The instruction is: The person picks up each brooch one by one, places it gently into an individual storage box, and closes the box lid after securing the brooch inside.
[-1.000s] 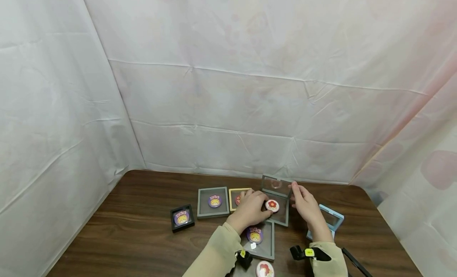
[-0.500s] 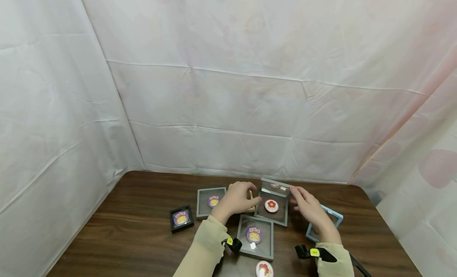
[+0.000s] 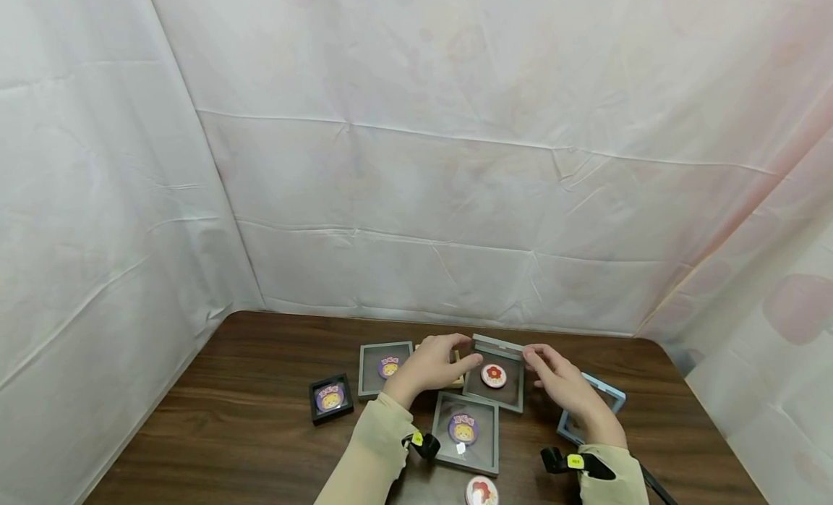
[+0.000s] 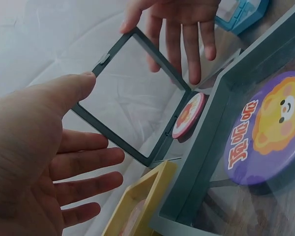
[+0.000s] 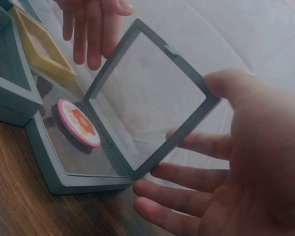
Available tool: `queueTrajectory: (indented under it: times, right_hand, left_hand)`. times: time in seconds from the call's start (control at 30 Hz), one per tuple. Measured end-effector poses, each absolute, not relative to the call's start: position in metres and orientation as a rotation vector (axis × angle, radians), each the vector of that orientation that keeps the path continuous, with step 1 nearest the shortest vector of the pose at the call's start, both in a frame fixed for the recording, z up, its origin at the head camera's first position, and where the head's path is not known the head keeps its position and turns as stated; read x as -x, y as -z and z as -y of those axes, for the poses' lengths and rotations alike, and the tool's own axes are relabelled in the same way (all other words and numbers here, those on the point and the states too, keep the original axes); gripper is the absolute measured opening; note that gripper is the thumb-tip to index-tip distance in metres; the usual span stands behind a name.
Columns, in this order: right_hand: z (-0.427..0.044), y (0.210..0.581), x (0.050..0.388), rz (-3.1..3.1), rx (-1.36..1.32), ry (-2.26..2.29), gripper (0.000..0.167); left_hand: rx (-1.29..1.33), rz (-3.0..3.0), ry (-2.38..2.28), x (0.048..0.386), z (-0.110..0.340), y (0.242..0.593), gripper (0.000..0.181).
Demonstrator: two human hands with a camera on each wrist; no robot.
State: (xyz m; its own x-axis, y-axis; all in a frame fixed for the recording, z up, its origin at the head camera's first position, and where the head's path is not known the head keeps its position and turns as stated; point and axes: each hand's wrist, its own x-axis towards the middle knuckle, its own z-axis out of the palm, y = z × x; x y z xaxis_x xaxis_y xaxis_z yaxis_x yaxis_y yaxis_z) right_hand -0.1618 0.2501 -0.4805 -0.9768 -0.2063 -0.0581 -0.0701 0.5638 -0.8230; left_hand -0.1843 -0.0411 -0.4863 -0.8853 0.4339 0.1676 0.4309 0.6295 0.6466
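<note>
The left grip and right grip face each other, thumbs apart from loosely extended fingers.

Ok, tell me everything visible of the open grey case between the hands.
The open grey case is square, with a plastic-looking frame and clear panels. Its lid, hinged along the far side, stands raised, with a tab on the free edge. The base lies on the table, a round red-flower badge on its panel. The yellow frame is at its left; another grey case meets its near-left corner. The right hand has its thumb on a lid corner; whether the left hand touches is unclear.
</note>
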Motion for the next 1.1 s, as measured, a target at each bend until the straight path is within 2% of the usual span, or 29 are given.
queueTrajectory:
  times: [0.3, 0.57, 1.1]
  right_hand:
    - [-0.252, 0.481, 0.162, -2.682, 0.326, 1.295, 0.061]
    - [-0.255, 0.487, 0.166, -2.585, 0.390, 1.384, 0.072]
    - [-0.248, 0.509, 0.173, -2.796, 0.552, 1.253, 0.076]
  left_hand:
    - [-0.786, -2.850, -1.063, 0.187, 0.041, 0.488, 0.059]
    - [-0.868, -2.885, -0.882, 0.189, 0.039, 0.493, 0.057]
    - [-0.747, -2.987, -0.730, 0.185, 0.032, 0.501, 0.056]
